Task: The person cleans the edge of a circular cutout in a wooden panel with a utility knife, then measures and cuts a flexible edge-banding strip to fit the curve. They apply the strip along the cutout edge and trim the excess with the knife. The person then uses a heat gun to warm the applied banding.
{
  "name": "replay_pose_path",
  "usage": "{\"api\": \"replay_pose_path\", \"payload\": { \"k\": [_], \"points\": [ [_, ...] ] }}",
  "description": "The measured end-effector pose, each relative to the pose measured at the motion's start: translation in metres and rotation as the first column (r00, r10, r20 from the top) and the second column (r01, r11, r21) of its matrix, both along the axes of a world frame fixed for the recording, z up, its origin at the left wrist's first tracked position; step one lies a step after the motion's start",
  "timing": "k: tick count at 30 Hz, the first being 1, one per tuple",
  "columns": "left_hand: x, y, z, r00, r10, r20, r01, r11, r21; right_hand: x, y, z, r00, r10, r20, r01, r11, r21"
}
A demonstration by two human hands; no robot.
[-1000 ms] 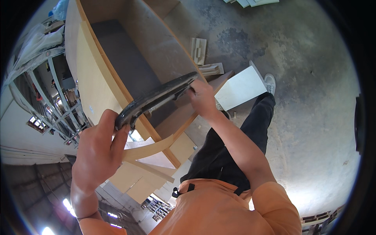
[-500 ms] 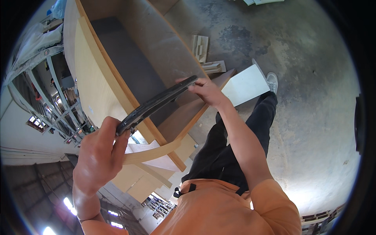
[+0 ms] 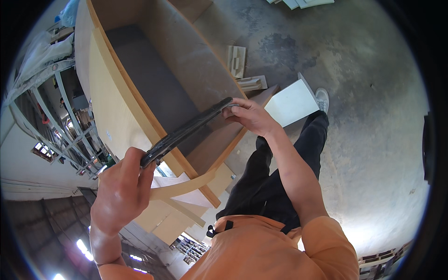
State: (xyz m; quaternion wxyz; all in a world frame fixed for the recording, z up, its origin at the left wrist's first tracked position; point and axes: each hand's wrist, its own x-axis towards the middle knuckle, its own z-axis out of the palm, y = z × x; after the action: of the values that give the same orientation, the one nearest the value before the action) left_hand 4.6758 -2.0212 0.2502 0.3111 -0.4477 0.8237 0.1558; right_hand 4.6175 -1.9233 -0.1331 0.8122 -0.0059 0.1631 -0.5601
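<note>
Both of my hands hold a long, narrow black bar (image 3: 187,129) by its two ends. My left hand (image 3: 120,192) pinches its near left end between thumb and fingers. At the far right end, the fingers of my right hand (image 3: 252,116) are closed around it. The bar slants across the open front part of a large wooden cabinet (image 3: 122,100), which has a light wood outer face and a dark grey inner panel (image 3: 148,70). Whether the bar touches the cabinet I cannot tell. A curved pale edging strip (image 3: 184,185) passes below the bar, beside my left hand.
A white box-like piece (image 3: 293,103) is on the floor by my shoe (image 3: 322,99). Several pale wood pieces (image 3: 237,60) lie beyond the cabinet's right side. Metal racking (image 3: 70,112) with plastic wrap stands at the left. White panels (image 3: 303,3) lie at the far edge.
Both hands have shifted slightly toward me with the bar, and its right end sits lower in view. My grip on both ends stays.
</note>
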Motion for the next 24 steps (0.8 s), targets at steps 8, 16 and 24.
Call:
{"api": "replay_pose_path", "payload": {
  "k": [8, 16, 24],
  "points": [
    [0.000, 0.002, -0.001, 0.999, 0.039, -0.005, -0.039, 0.999, -0.010, 0.005, -0.030, 0.010, 0.974, 0.222, -0.039, -0.216, 0.970, 0.112],
    [0.003, 0.003, -0.002, 1.000, -0.004, 0.000, 0.004, 1.000, -0.004, -0.012, -0.067, 0.009, 0.785, 0.589, -0.191, -0.588, 0.806, 0.069],
    [0.000, 0.005, -0.004, 0.999, 0.036, -0.018, -0.037, 0.999, -0.026, -0.008, -0.015, 0.035, 0.531, -0.324, -0.783, 0.231, 0.944, -0.234]
  ]
}}
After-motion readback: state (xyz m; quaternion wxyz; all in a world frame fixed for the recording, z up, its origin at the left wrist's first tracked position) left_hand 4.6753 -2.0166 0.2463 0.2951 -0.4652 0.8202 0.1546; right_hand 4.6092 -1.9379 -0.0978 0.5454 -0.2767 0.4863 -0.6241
